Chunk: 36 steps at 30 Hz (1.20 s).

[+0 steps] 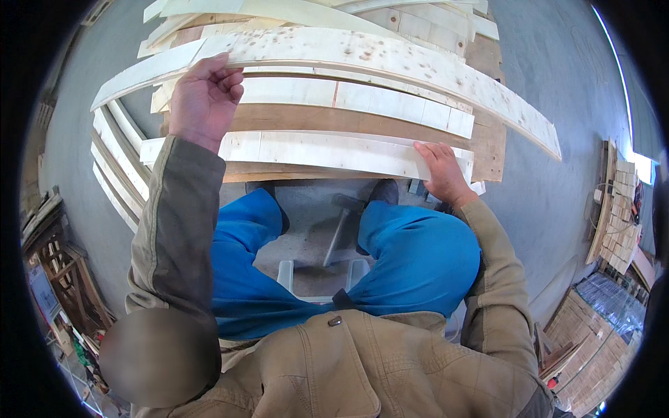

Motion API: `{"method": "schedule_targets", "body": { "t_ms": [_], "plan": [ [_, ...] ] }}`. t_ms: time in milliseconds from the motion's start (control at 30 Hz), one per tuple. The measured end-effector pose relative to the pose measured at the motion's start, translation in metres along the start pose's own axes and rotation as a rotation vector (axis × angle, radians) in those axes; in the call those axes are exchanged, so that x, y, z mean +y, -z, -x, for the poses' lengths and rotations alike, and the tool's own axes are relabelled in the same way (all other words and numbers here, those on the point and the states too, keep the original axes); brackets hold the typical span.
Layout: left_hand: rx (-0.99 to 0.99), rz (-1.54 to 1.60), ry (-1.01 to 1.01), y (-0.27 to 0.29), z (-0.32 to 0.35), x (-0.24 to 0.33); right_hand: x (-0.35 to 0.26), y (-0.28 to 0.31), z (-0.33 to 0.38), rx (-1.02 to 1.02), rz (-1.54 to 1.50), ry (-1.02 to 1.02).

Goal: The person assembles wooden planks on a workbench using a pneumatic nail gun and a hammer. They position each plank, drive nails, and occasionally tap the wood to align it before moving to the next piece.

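My left hand (pixel 207 101) is closed at the near edge of a long pale wooden board (pixel 306 47) with brown knots and spots. Its fingertips press on that edge, and the board lies crosswise over the stack, its right end jutting past it. Further right, my right hand (pixel 444 172) lies over the right end of a shorter, nearer wooden board (pixel 313 155), fingers bent across its upper edge; the thumb is not clearly seen. Between these two, another pale board (pixel 348 96) rests on brown wood (pixel 334 117).
More boards (pixel 418 21) are piled at the back. Several narrow strips (pixel 118 157) slant down at the left. A hammer-like tool (pixel 339 226) stands between my feet. Stacked wood blocks (pixel 592 341) sit at the lower right, and a wooden rack (pixel 70 279) at the left.
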<state>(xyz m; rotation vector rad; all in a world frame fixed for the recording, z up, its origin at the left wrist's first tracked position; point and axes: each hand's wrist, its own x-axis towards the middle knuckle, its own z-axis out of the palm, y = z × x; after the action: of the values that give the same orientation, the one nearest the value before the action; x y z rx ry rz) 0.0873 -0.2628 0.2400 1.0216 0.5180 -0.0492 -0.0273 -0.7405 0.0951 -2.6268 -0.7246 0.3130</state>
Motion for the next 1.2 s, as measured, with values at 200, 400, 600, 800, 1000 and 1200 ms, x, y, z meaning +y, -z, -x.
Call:
{"method": "schedule_targets", "body": {
  "t_ms": [200,400,600,800,1000,1200],
  "plan": [
    [-0.029,0.005,-0.012,0.003,0.002,0.007,0.003,-0.007,0.001,0.041,0.051,0.003],
    [-0.051,0.061,-0.083,0.025,0.004,0.028,0.011,-0.011,-0.002,0.007,0.097,-0.021],
    [-0.087,0.133,-0.076,0.047,0.011,0.048,0.017,-0.015,0.004,-0.031,0.105,-0.111],
    [-0.062,0.169,-0.103,0.061,0.025,0.064,0.013,-0.028,0.008,-0.048,0.116,-0.187],
    [-0.074,0.209,-0.157,0.073,0.046,0.072,0.016,-0.018,0.001,-0.073,0.159,-0.117],
    [0.0,0.235,-0.198,0.074,0.048,0.078,0.022,0.009,-0.01,-0.033,0.017,0.026]
  ]
}}
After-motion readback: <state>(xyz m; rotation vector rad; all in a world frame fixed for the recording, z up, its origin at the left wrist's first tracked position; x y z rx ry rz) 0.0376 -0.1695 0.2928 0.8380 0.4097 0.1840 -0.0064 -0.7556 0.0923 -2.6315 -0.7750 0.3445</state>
